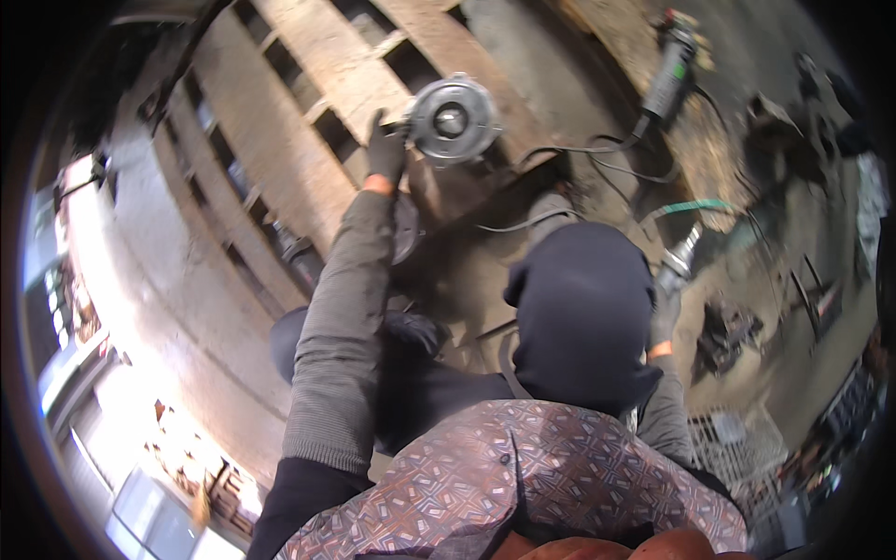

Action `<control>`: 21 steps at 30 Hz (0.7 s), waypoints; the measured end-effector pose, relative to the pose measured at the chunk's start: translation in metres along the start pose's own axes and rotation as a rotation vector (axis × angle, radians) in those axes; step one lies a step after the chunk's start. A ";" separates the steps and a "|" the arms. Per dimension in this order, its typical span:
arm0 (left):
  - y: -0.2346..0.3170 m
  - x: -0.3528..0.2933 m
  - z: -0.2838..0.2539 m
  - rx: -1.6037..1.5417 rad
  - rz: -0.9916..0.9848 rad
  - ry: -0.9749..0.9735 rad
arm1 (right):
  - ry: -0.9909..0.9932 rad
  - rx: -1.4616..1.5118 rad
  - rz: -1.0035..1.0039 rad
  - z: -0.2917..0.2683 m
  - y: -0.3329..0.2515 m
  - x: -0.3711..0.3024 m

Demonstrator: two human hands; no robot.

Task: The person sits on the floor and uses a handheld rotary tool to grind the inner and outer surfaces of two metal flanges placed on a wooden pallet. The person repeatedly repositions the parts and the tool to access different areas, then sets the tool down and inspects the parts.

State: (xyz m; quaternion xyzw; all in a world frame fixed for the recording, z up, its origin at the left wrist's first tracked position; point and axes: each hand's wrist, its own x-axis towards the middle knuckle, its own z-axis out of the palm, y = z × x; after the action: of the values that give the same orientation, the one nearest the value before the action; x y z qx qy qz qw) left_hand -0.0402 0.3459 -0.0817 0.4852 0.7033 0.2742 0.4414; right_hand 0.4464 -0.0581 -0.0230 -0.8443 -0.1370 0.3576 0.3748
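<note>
A round grey metal housing (471, 131) with a shiny central hub stands at the edge of a wooden pallet. My left hand (385, 154), in a dark glove, grips its left side, where a short piece sticks out. Low on the right, beside my knee, my gloved right hand (664, 313) is closed around a silver hand tool (684, 250). Part of that hand is hidden by the knee, and the tool's exact kind is unclear. Near the tool's upper end runs a green hose (693, 205); whether they join I cannot tell.
The slatted pallet (252, 103) fills the upper left. An angle grinder (670, 79) with a dark cord (607, 147) lies at the upper right, by a wooden board (705, 168). Dark metal parts (728, 331) and a plastic crate (737, 443) are on the right.
</note>
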 end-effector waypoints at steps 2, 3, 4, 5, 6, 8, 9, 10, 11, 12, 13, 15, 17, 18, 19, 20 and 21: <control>0.012 -0.014 -0.004 0.101 0.070 0.145 | -0.059 -0.009 -0.140 0.005 -0.033 -0.016; 0.023 -0.025 -0.003 0.042 0.116 0.228 | -0.156 0.024 -0.165 0.004 -0.050 -0.019; 0.037 -0.039 -0.004 -0.124 0.128 0.180 | -0.172 0.017 -0.215 0.011 -0.064 -0.018; 0.053 -0.055 -0.003 -0.195 0.197 0.119 | -0.248 0.087 -0.212 0.014 -0.078 -0.020; 0.070 -0.072 -0.001 -0.236 0.236 0.070 | -0.260 0.136 -0.205 0.021 -0.090 -0.020; 0.104 -0.106 0.003 -0.354 0.335 -0.029 | -0.286 0.120 -0.197 0.030 -0.109 -0.023; 0.120 -0.121 -0.002 -0.406 0.254 -0.106 | -0.318 0.146 -0.228 0.035 -0.116 -0.026; 0.135 -0.135 -0.006 -0.477 0.258 -0.139 | -0.332 0.169 -0.242 0.037 -0.121 -0.028; 0.149 -0.148 -0.011 -0.448 0.271 -0.140 | -0.329 0.177 -0.201 0.037 -0.124 -0.030; 0.160 -0.160 -0.018 -0.419 0.281 -0.143 | -0.334 0.138 -0.282 0.036 -0.125 -0.032; 0.171 -0.170 -0.024 -0.459 0.299 -0.158 | -0.314 0.091 -0.310 0.034 -0.124 -0.033; 0.190 -0.188 -0.037 -0.433 0.321 -0.147 | -0.321 0.099 -0.387 0.029 -0.114 -0.034; 0.205 -0.204 -0.049 -0.430 0.315 -0.112 | -0.251 -0.008 -0.267 0.029 -0.096 -0.030; 0.208 -0.214 -0.056 -0.404 0.346 -0.105 | -0.258 -0.056 -0.164 0.027 -0.081 -0.029; 0.209 -0.224 -0.062 -0.374 0.345 -0.076 | -0.255 -0.002 -0.124 0.030 -0.065 -0.029; 0.210 -0.232 -0.070 -0.349 0.394 -0.048 | -0.215 0.031 -0.111 0.034 -0.049 -0.030; 0.209 -0.239 -0.078 -0.320 0.393 -0.013 | -0.194 0.153 -0.164 0.038 -0.030 -0.033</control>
State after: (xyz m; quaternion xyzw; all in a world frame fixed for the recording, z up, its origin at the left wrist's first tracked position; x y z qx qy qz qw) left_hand 0.0157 0.2077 0.2094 0.5382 0.5405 0.4594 0.4552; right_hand 0.3980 -0.0337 -0.0020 -0.7607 -0.2133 0.4150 0.4512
